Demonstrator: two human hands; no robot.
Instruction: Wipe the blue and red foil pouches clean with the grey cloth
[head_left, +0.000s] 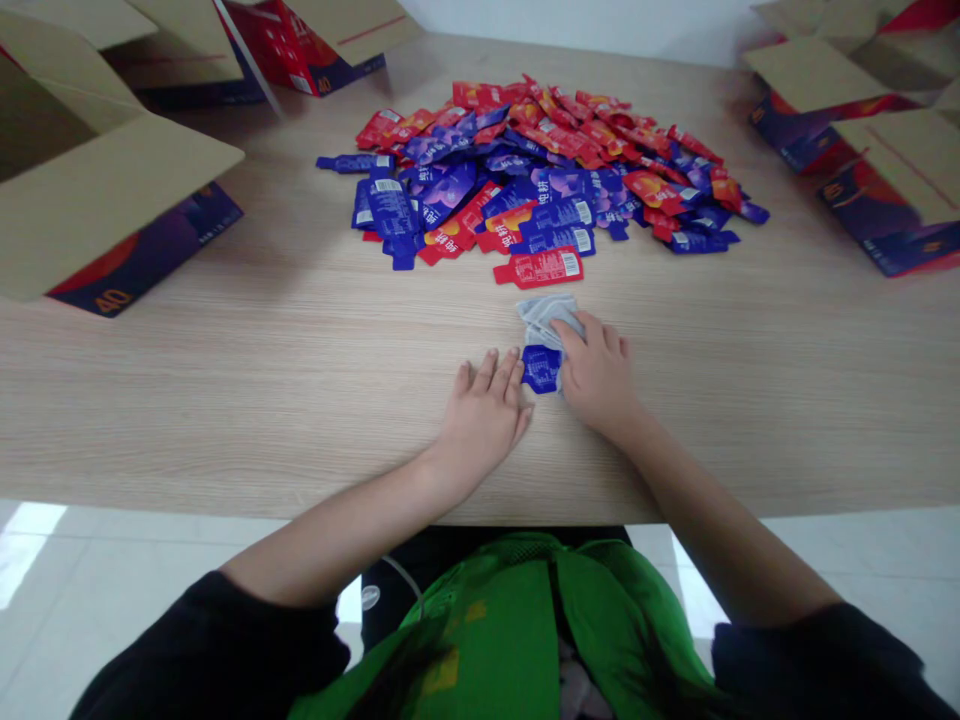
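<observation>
My right hand (598, 372) presses down on a small stack of sachets (543, 350) lying on the wooden table (262, 380); a blue sachet and a silver-white one show beside the fingers. My left hand (484, 415) lies flat on the table with fingers apart, its fingertips touching the left edge of the blue sachet. Beyond the hands spreads a big pile of red and blue sachets (540, 170). A single red sachet (540, 268) lies at the pile's near edge, just past the stack.
An open cardboard box (90, 190) with blue and red printed sides stands at the left. More open boxes sit at the far left (300, 45) and at the right (877, 140). The table's near edge runs just in front of my body, with white floor below.
</observation>
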